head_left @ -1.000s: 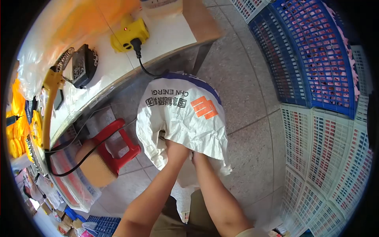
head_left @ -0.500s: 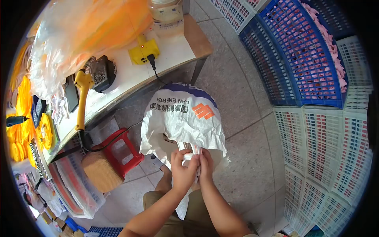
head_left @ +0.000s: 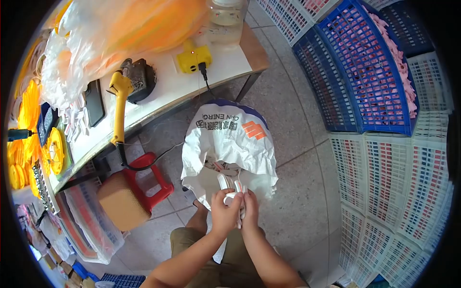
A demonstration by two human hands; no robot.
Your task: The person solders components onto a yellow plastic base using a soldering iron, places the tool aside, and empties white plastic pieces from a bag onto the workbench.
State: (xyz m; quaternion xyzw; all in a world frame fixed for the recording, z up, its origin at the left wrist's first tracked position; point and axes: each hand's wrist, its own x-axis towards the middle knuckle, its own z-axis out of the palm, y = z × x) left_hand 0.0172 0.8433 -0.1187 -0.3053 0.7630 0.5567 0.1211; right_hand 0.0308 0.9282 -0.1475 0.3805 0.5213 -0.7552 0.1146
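Note:
My left hand (head_left: pixel 224 214) and my right hand (head_left: pixel 249 212) are close together in front of my lap. Between them is a small bundle of white strip-like pieces (head_left: pixel 223 182), some looped at the end; their exact kind I cannot make out. Fingers of both hands are closed on it, with part of the bundle hidden behind them. Just beyond the fingertips, a white woven sack (head_left: pixel 229 150) with printed lettering and an orange mark gapes toward me. Inside its mouth lie several pale and reddish flat pieces (head_left: pixel 222 166).
To the left, a worktable (head_left: pixel 230 66) carries a yellow soldering iron (head_left: pixel 120 103), a yellow power adapter (head_left: pixel 193 58) and a phone (head_left: pixel 95 102). A red stool (head_left: pixel 161 189) stands beneath its edge. Stacked white crates (head_left: pixel 384 180) and a blue crate (head_left: pixel 362 72) line the right.
My hands have drawn slightly back from the sack's mouth with the white pieces, and loose pieces inside the sack now show. The view has shifted a little.

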